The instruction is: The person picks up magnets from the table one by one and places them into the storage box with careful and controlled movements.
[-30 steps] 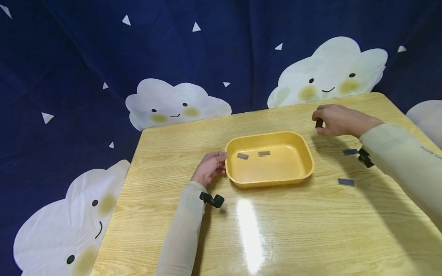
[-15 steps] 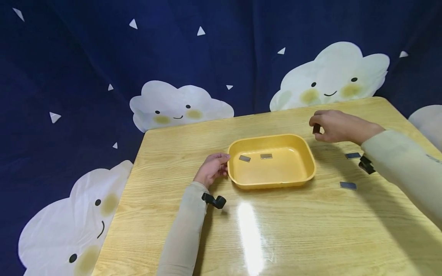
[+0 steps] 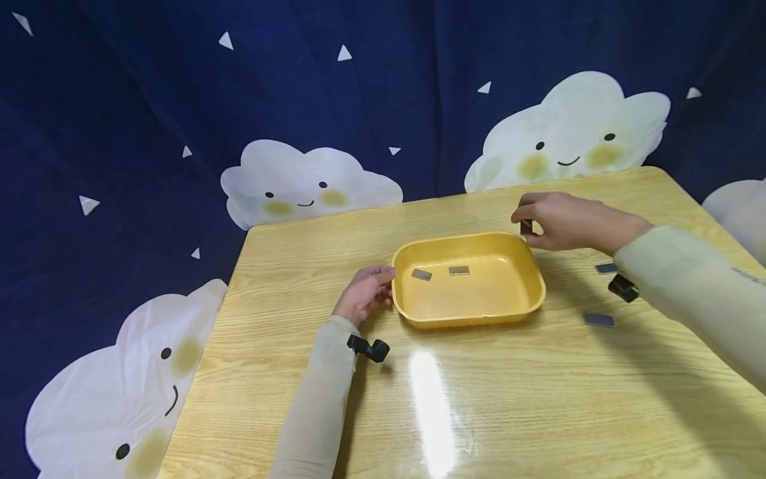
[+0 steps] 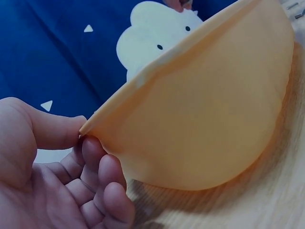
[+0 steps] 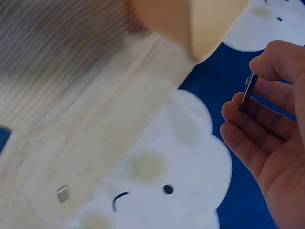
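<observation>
My left hand (image 3: 364, 294) pinches the left rim of a yellow plastic tray (image 3: 469, 320) between thumb and fingers, as the left wrist view shows on the tray wall (image 4: 200, 109). Two small flat rectangular pieces lie inside, one tilted piece (image 3: 421, 274) near the left wall and one level piece (image 3: 459, 271) beside it. Above the tray's back right corner, my right hand (image 3: 565, 221) holds a similar thin dark piece (image 3: 526, 227). Seen from the right wrist, that piece (image 5: 249, 91) is edge-on between thumb and fingertips.
Right of the tray, two more flat dark pieces lie on the wooden table (image 3: 335, 246), a nearer piece (image 3: 600, 320) and a farther piece (image 3: 607, 269) beside the right sleeve. A small silvery piece (image 5: 63, 193) shows in the right wrist view. Behind hangs a navy curtain (image 3: 359, 100) with clouds.
My right hand has moved left with the thin dark piece, from beyond the tray to over its back right corner. My left hand stays on the rim.
</observation>
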`<state>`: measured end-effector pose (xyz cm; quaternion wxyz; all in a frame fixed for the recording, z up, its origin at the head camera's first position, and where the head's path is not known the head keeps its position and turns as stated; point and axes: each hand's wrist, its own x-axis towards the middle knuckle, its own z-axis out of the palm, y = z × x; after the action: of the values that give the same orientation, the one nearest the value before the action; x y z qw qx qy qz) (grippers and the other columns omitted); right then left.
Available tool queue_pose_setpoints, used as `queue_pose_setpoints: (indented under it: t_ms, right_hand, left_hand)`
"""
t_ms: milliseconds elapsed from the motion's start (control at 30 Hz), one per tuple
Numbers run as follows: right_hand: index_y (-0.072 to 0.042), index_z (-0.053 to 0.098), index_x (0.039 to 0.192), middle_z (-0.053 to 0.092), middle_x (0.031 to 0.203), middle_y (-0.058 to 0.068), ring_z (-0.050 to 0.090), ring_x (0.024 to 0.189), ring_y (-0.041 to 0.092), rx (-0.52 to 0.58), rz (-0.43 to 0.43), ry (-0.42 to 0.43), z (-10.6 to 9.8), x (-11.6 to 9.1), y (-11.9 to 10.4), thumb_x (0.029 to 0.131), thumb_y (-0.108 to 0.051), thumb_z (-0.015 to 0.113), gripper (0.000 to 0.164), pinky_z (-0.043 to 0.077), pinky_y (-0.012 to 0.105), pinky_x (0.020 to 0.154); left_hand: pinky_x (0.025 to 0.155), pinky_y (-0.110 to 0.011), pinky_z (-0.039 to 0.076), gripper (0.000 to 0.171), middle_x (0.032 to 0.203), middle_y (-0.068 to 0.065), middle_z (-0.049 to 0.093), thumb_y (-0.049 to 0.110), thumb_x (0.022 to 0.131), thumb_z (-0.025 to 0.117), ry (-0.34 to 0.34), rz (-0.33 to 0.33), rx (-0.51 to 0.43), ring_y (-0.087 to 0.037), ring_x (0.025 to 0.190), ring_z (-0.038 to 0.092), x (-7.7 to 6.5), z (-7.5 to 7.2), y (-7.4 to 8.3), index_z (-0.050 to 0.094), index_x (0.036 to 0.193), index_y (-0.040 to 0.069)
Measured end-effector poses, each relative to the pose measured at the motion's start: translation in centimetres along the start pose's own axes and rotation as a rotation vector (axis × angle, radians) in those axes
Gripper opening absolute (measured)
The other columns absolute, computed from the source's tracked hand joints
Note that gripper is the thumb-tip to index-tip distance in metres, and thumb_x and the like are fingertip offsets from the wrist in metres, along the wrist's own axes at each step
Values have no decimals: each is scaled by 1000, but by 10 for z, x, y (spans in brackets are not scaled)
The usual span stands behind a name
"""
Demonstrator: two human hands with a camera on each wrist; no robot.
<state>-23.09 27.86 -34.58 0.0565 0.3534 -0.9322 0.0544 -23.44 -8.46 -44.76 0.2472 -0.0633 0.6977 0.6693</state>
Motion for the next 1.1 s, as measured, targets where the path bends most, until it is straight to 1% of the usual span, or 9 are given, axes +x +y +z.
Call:
queue_pose_setpoints:
  t_ms: [200, 300, 433, 567, 733, 967, 1100]
  right_hand:
    - [-9, 67, 88, 58, 85, 0, 52, 75, 10, 1, -80, 20, -1, 9, -14, 78, -3, 69, 12, 48, 29, 66]
    - [-9, 66, 89, 58, 85, 0, 53, 75, 11, 13, -93, 15, -1, 12, -20, 78, -3, 69, 12, 49, 29, 66]
    - [-8, 66, 89, 58, 86, 1, 51, 74, 10, 15, -108, 9, 0, 16, -26, 78, -3, 69, 12, 49, 28, 66]
    - [-10, 65, 85, 57, 85, 1, 49, 72, 9, 8, -129, 9, 2, 20, -31, 78, -4, 69, 11, 47, 27, 65]
    - [-12, 64, 85, 56, 84, 1, 48, 72, 9, 8, -162, -2, 0, 30, -36, 78, -5, 69, 11, 46, 27, 65]
    - [-13, 62, 81, 55, 81, 2, 48, 72, 10, 17, -218, 34, -3, 46, -42, 76, -2, 67, 12, 46, 29, 65]
    - [-12, 63, 82, 57, 82, 2, 49, 71, 9, 30, -209, -6, 4, 49, -45, 77, -3, 68, 12, 47, 28, 65]
  left_hand:
    - [57, -22, 46, 16, 71, 2, 56, 17, 100, 57, 0, -8, -9, -11, 61, 51, 1, -1, 0, 59, 103, 1]
    - [56, -22, 47, 16, 71, 2, 56, 16, 100, 57, 3, -7, -13, -11, 61, 52, 1, -1, -1, 59, 102, 1]
    - [57, -22, 48, 16, 72, 1, 56, 17, 100, 57, 4, -3, -10, -10, 61, 53, 1, -1, -1, 59, 102, 1]
    - [57, -22, 48, 17, 73, 1, 56, 17, 100, 57, 1, 1, -10, -11, 61, 53, 1, -1, -1, 59, 102, 0]
    - [57, -22, 47, 14, 72, 1, 56, 17, 100, 57, 4, -5, -12, -11, 60, 52, 2, -1, -1, 59, 98, 3]
    - [58, -22, 48, 14, 75, 0, 58, 17, 99, 58, 4, -2, -15, -11, 61, 54, 0, -2, 1, 60, 99, 3]
    - [58, -22, 51, 17, 75, 0, 59, 17, 100, 57, -2, -9, -5, -10, 60, 56, 1, -2, 0, 59, 103, 0]
